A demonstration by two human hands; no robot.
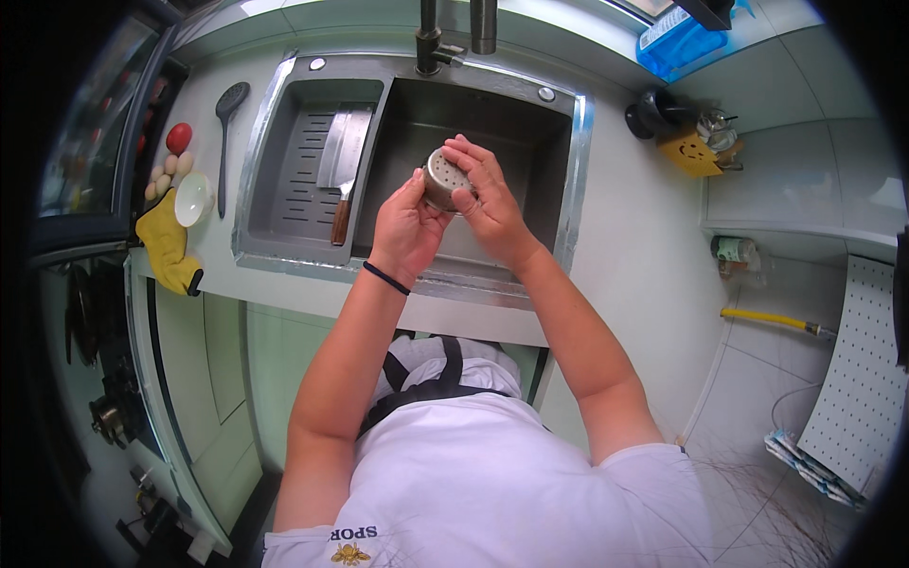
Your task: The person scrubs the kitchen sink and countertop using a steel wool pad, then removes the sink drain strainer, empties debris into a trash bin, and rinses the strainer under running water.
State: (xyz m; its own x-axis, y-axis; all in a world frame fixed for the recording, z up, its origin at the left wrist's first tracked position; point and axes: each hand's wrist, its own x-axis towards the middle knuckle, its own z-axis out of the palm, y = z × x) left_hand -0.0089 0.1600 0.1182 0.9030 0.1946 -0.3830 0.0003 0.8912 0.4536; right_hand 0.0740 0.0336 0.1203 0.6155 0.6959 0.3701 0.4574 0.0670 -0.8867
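Observation:
Over the right basin of the double sink [579,177] I hold a small perforated metal cup, perhaps a sink strainer basket [446,174], its holed face turned up toward me. My left hand [410,220] grips it from the left and below, with the thumb along its side. Against its right side lies my right hand [491,202], the thumb on the near rim and the fingers over the far edge. The cup's underside is hidden. In the left basin, a cleaver [346,153] with a wooden handle rests on the slotted drain board [298,206].
Behind the basins stands a dark faucet [428,50]. Left on the counter are a slotted turner [224,135], several eggs [170,165], a red round item [179,138], a white bowl [194,201] and a yellow glove [165,234]. A yellow utensil holder [687,153] stands at right.

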